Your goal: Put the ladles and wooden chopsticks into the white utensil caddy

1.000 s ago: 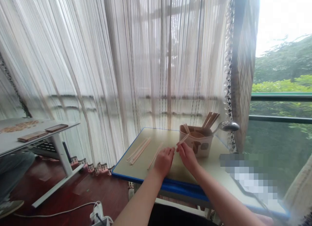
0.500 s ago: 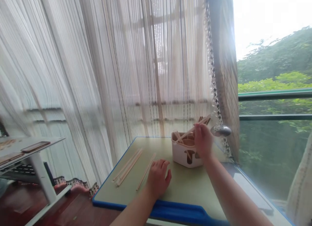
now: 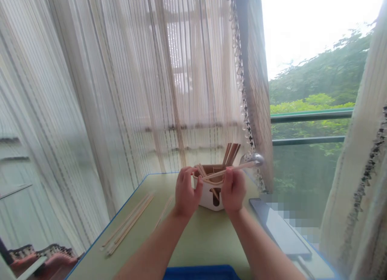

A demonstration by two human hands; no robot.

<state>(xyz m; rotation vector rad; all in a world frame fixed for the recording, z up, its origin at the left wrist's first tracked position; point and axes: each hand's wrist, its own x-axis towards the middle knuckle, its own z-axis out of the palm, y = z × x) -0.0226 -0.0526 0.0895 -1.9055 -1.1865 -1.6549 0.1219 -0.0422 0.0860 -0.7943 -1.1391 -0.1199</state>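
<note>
A white utensil holder with cut-out openings stands on the pale green table. My left hand is at its left corner, thumb and fingers curled around the rim. My right hand grips light wooden chopsticks in a slant above the holder's front rim, their left ends close to my left thumb. Other light chopsticks lean inside the holder. Darker brown chopsticks stand up at its back right, beside a perforated metal skimmer. The holder's right side is hidden behind my right hand.
Several long chopsticks lie on the table's left part, with thinner ones closer to my left forearm. A grey flat panel lies along the right edge. Sheer curtains hang behind the table.
My left hand has risen from the table to the holder's left corner. My right hand has lowered the chopsticks to a flatter slant. The view has turned right.
</note>
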